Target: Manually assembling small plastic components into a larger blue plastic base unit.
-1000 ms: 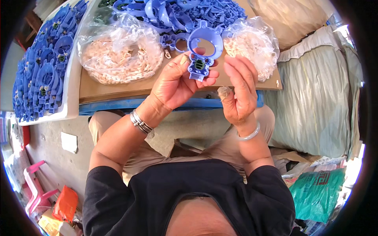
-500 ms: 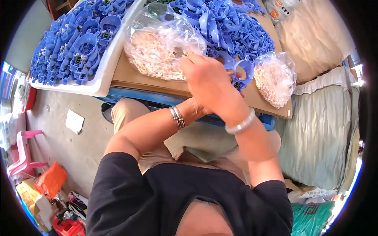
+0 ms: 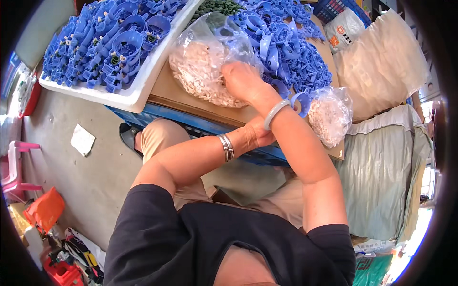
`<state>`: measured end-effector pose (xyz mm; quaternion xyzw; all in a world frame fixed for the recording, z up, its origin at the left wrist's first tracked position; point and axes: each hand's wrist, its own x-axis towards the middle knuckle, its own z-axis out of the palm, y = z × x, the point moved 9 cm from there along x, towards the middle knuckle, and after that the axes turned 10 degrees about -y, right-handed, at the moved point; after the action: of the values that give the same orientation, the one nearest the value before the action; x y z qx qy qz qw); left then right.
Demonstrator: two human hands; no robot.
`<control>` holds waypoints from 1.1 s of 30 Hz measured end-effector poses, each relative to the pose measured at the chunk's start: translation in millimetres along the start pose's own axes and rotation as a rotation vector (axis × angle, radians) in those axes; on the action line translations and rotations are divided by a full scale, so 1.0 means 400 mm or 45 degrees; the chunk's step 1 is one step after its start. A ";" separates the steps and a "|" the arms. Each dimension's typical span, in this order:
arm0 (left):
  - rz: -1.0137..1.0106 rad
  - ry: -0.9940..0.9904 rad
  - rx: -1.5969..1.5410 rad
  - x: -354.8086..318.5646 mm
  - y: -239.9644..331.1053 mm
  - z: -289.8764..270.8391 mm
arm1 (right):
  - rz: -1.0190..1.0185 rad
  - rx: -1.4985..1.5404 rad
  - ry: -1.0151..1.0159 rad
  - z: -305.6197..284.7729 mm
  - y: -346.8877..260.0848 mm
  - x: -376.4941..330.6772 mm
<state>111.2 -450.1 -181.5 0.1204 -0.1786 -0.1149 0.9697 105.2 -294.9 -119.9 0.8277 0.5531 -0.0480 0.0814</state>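
Note:
My right hand (image 3: 243,83) reaches across my left arm to the open clear bag (image 3: 202,35) of small pale pink pieces (image 3: 195,71). Its fingers are pinched together at the pile's right side; what they hold, if anything, is hidden. Below it, my left hand (image 3: 260,132) is partly covered by my right wrist, at the table's front edge. A blue plastic part with a round ring (image 3: 300,103) shows just past my right forearm, held in the left hand, whose fingertips are hidden.
A white foam tray (image 3: 138,97) full of blue parts stands at left. A heap of blue plastic parts (image 3: 298,62) lies behind my hands. A smaller bag of pale pieces (image 3: 329,117) sits at right, beside large sacks (image 3: 381,167). A pink stool (image 3: 16,167) stands on the floor.
My right hand has left the blue part and moved up and left to the bag of pale pieces. The left hand has stayed low with the blue part. The view has shifted slightly.

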 end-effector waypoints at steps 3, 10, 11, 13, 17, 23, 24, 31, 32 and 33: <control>-0.001 -0.047 -0.033 0.004 -0.001 0.007 | -0.040 0.195 0.054 0.004 -0.001 0.011; -0.017 -0.080 -0.086 -0.007 0.011 0.012 | 0.032 0.152 0.162 -0.037 -0.001 0.004; -0.002 -0.083 -0.038 -0.005 0.017 0.019 | 0.011 0.175 0.177 -0.051 -0.001 -0.003; -0.012 -0.051 -0.011 0.002 0.019 0.019 | 0.002 0.200 0.193 -0.077 0.009 -0.027; -0.021 -0.017 -0.038 0.018 0.016 0.016 | -0.022 0.492 0.501 -0.164 0.070 -0.135; 0.044 -0.003 0.038 0.005 0.032 0.015 | 0.085 1.479 0.529 -0.130 0.236 -0.381; 0.047 -0.013 0.032 0.005 0.030 0.007 | 0.135 1.500 0.502 -0.102 0.253 -0.408; 0.009 -0.045 0.029 -0.001 0.020 0.024 | 0.082 1.009 0.686 -0.011 0.243 -0.522; 0.001 -0.055 0.034 0.000 0.017 0.019 | 0.065 0.904 0.656 -0.016 0.232 -0.520; -0.024 -0.038 0.033 0.000 0.013 0.012 | 0.084 0.927 0.663 -0.011 0.238 -0.520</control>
<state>110.1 -446.1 -175.7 0.1328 -0.1936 -0.1234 0.9642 113.3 -518.5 -72.6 0.8041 0.4756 -0.0271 -0.3556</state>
